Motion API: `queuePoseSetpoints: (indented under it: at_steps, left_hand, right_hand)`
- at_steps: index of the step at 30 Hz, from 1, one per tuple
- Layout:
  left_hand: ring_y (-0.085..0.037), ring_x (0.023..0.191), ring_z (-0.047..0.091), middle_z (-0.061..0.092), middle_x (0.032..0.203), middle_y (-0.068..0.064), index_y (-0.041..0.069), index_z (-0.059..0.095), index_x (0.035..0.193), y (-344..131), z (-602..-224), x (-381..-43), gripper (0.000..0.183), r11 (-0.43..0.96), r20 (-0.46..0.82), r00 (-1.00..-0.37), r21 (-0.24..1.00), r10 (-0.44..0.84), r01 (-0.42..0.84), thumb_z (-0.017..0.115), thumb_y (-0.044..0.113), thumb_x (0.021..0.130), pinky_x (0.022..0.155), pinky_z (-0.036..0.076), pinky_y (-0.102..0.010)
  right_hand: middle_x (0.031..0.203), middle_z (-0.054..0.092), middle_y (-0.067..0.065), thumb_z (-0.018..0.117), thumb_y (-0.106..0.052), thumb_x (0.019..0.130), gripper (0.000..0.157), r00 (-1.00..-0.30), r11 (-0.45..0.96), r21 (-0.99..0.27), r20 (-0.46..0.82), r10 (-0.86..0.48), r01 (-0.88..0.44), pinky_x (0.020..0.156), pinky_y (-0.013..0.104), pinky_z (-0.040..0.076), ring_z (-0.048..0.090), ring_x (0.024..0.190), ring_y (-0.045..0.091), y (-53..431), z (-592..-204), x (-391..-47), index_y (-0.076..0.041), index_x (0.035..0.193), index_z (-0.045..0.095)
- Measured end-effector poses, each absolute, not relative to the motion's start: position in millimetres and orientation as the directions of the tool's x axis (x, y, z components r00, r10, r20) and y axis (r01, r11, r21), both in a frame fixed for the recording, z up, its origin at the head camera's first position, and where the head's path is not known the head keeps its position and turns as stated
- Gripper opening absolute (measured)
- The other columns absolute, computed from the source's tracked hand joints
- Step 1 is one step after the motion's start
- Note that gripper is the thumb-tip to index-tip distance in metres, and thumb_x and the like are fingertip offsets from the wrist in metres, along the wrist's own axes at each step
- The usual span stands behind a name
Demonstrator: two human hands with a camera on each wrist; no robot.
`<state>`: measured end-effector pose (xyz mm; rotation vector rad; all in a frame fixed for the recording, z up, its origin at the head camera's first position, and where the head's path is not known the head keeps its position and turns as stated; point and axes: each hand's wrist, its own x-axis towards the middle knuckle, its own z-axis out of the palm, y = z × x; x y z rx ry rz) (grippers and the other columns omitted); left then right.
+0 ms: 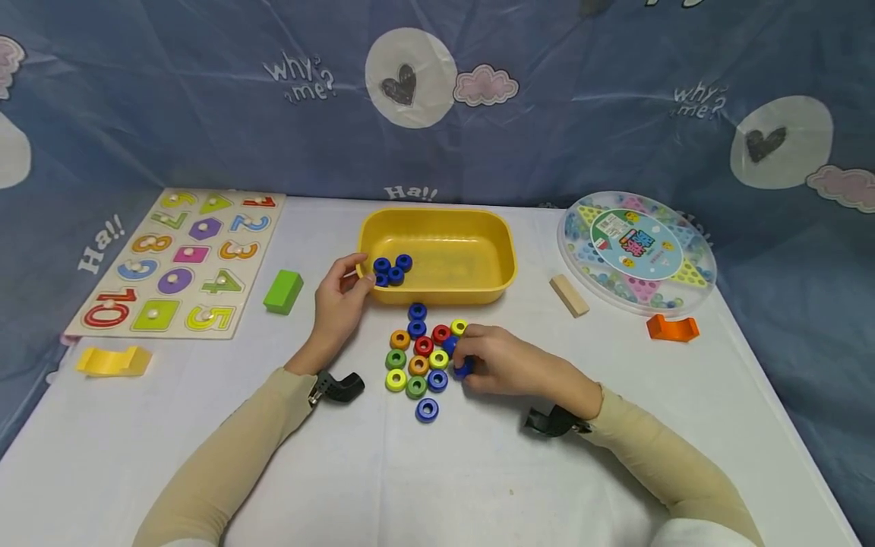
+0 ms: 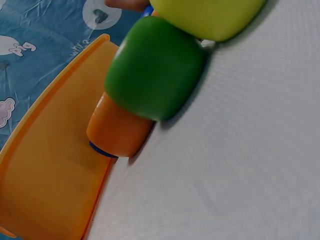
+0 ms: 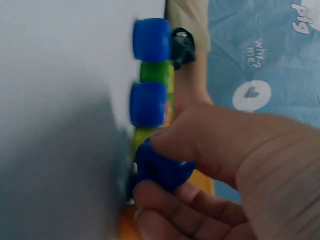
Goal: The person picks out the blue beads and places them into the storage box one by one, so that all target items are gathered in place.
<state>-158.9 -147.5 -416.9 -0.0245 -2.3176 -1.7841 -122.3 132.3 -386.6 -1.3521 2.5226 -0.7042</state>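
My left hand (image 1: 339, 300) holds the left front corner of a yellow plastic tray (image 1: 472, 295), thumb and fingers at its rim. Inside the tray, at its left end, lie several blue ring beads (image 1: 403, 263). Between thumb and fingers, my right hand (image 1: 509, 361) pinches a blue ring bead (image 3: 167, 167) at the right side of a cluster on the table. That cluster has red ring beads (image 1: 424, 346), orange ring beads (image 1: 399, 339), green ring beads (image 1: 396, 359), yellow ring beads (image 1: 396, 381) and more blue ones. One blue ring bead (image 1: 427, 411) lies nearest me.
On the left lie a number puzzle board (image 1: 184, 281), a green block (image 1: 283, 292) and a yellow notched block (image 1: 115, 362). To the right are a plain wooden block (image 1: 569, 295), a round marble game board (image 1: 637, 251) and an orange notched block (image 1: 673, 328).
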Motion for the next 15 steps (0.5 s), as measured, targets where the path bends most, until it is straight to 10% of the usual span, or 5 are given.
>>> queuePoseSetpoints:
  at_steps: [15]
  left_hand:
    - [-0.027, 0.110, 0.055, 0.050, 0.137, -0.021, -0.003, 0.051, 0.134, -145.5, -403.8, -151.5, 0.041, 0.228, 0.165, -0.981, 0.964, -0.107, 0.137, 0.055, 0.007, 0.095, 0.077, 0.045, -0.006]
  right_hand:
    - [0.091, 0.070, 0.005, 0.075, -0.010, 0.079, 0.018, -0.673, 0.449, -0.591, 0.230, -0.703, -0.670, 0.069, 0.026, 0.055, 0.062, 0.072, 0.012, 111.2, -351.3, -198.2, -0.006, 0.096, 0.070]
